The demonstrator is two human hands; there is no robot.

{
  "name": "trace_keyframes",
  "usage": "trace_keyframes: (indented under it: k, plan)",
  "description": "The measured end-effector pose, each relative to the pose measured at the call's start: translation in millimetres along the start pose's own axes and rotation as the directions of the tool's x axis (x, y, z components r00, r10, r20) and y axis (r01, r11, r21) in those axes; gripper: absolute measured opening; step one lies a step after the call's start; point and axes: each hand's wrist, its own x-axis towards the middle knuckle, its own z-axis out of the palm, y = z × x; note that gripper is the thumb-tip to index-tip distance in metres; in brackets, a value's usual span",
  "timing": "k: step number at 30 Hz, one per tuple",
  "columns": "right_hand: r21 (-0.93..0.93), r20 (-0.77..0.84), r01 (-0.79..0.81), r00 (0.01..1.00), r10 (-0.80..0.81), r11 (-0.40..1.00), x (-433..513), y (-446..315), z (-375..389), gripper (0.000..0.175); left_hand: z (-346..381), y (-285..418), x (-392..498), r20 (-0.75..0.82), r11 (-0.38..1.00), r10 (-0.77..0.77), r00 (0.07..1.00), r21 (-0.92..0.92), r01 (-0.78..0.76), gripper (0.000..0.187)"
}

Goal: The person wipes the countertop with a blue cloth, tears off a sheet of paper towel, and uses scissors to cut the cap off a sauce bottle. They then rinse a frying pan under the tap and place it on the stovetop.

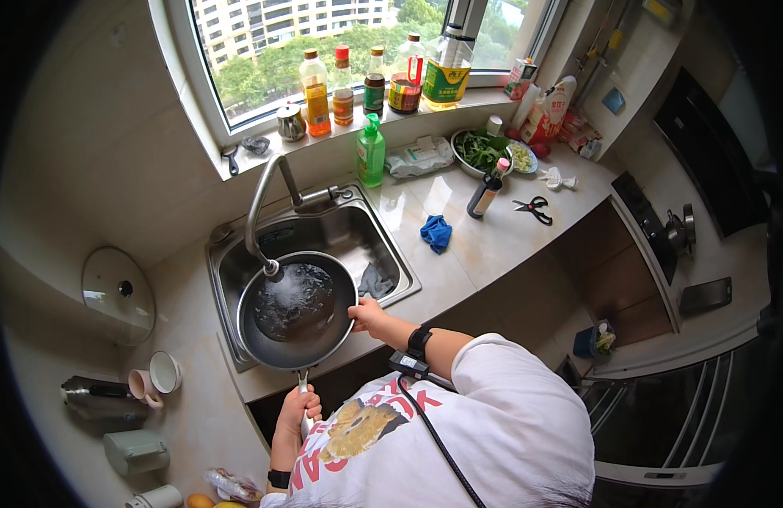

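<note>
A dark frying pan (pixel 290 352) with a pale rim is held over the stainless steel sink (pixel 366 222). My left hand (pixel 296 406) is wrapped around its metal handle (pixel 306 425). The fingers of my right hand (pixel 368 315) grip the rim on the right side. Directly above the pan hangs the spout of a curved faucet (pixel 262 209). Bubbling water (pixel 296 305) covers much of the pan's bottom beneath the spout. Inside the sink, right of the pan, lies a grey cloth (pixel 374 281).
A glass lid (pixel 118 295) leans against the left wall, with cups (pixel 165 372) nearby. Right of the sink are a green soap bottle (pixel 370 155), blue cloth (pixel 436 233), dark sauce bottle (pixel 485 190), scissors (pixel 534 209) and bowl of greens (pixel 480 152). Several bottles (pixel 375 82) line the windowsill.
</note>
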Motion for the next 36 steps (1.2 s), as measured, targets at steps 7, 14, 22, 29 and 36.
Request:
trace_keyframes:
  k: [7,14,22,29,36]
  plan:
    - [0.024,-0.005,-0.007,1.0,0.007,1.0,2,9,-3,0.025,2,1,-1,-0.024,0.999,0.009,1.0,0.049,-0.008,0.015]
    - [-0.042,-0.021,0.008,1.0,-0.009,0.999,-5,8,-4,0.028,-5,-2,7,0.037,0.991,0.034,0.999,0.128,-0.038,0.013]
    - [-0.108,0.005,-0.032,0.999,0.033,0.994,-16,6,-4,0.03,-16,-12,9,0.027,0.989,0.055,0.998,0.139,-0.058,0.013]
    - [-0.096,0.012,-0.014,1.0,0.016,0.995,-18,7,-4,0.031,-18,-18,11,0.029,0.987,0.081,0.996,0.137,-0.084,0.017]
    - [-0.08,0.045,-0.046,0.998,0.05,0.996,-19,7,-7,0.032,-22,-19,13,0.006,0.984,0.073,0.997,0.163,-0.073,0.02]
